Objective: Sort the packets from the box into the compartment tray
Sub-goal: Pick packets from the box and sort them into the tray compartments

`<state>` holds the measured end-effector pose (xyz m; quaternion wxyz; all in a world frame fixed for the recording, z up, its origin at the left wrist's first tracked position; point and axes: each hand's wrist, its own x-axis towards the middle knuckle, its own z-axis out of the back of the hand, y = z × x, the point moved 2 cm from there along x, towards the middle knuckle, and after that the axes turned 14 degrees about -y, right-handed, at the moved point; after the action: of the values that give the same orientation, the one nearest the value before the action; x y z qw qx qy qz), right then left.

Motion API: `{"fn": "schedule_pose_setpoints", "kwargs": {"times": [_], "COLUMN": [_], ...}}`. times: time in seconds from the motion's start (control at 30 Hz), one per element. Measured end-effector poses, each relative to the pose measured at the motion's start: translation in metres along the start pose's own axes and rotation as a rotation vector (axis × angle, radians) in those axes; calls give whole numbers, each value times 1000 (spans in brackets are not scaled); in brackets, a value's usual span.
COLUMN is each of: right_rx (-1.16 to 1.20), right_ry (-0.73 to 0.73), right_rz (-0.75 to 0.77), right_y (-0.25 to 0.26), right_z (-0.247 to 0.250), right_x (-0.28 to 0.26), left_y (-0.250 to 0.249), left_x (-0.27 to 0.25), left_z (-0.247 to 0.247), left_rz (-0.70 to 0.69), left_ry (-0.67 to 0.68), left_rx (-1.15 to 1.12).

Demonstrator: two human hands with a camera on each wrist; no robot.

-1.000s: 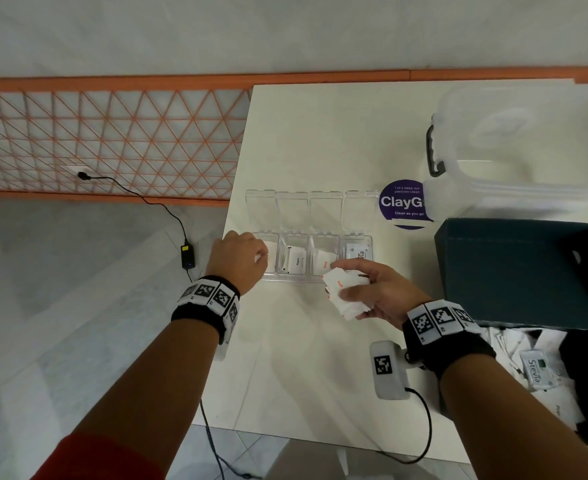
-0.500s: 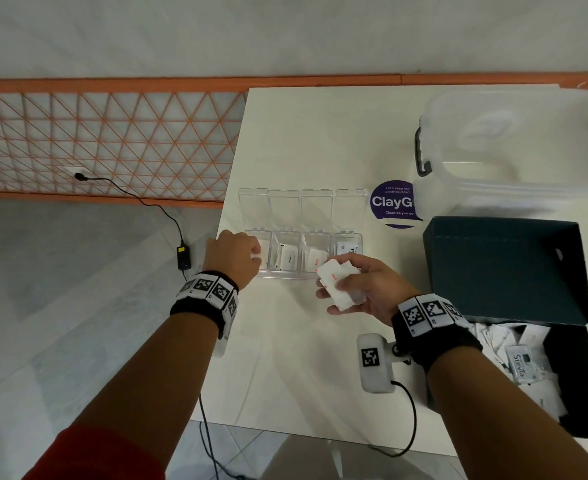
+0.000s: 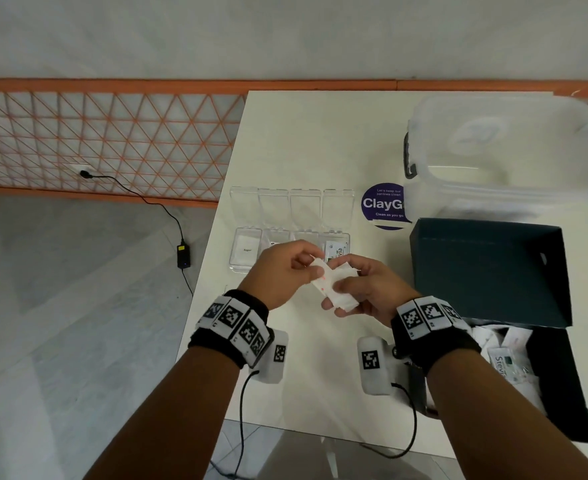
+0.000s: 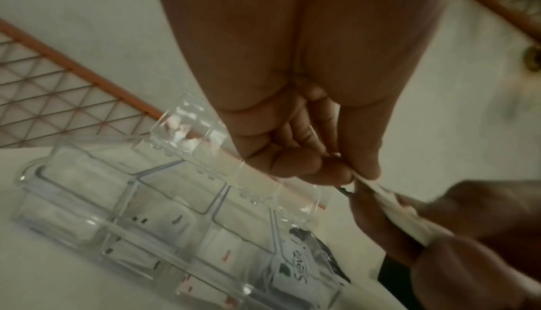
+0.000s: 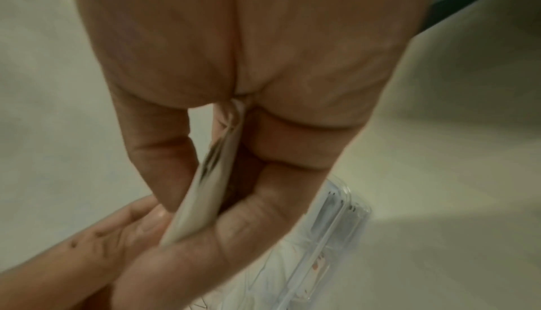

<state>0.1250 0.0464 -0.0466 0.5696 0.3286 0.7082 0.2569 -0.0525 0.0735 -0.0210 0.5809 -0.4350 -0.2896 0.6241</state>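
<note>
Your right hand (image 3: pixel 368 289) grips a small stack of white packets (image 3: pixel 337 289) above the tabletop (image 3: pixel 303 140), just in front of the clear compartment tray (image 3: pixel 247 251). Your left hand (image 3: pixel 278 271) pinches the top packet of that stack between thumb and fingertips. The tray's lids stand open; packets lie in its compartments, a Stevia one at the right end. The dark box (image 3: pixel 493 271), holding more packets, sits to your right.
</note>
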Motion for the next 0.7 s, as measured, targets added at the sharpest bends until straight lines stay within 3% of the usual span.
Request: {"fn": "schedule_pose_setpoints", "kwargs": {"times": [0.2, 0.33, 0.5, 0.6, 0.7], "right_rx": [72, 75, 68, 72, 81], "right_ry": [-25, -6, 11, -1, -35], "right_rz": [0, -3, 6, -1, -5], "right_y": [0, 3, 6, 6, 5], "right_z": [23, 29, 32, 34, 37], "right_x": [-1, 1, 1, 1, 3], "left_y": [3, 7, 11, 13, 17], "left_x": [3, 6, 14, 20, 27], "left_z": [4, 0, 1, 0, -7], "left_rz": [80, 73, 108, 134, 143], "left_ry": [-173, -278, -519, -531, -460], "left_rx": [-114, -16, 85, 144, 252]}}
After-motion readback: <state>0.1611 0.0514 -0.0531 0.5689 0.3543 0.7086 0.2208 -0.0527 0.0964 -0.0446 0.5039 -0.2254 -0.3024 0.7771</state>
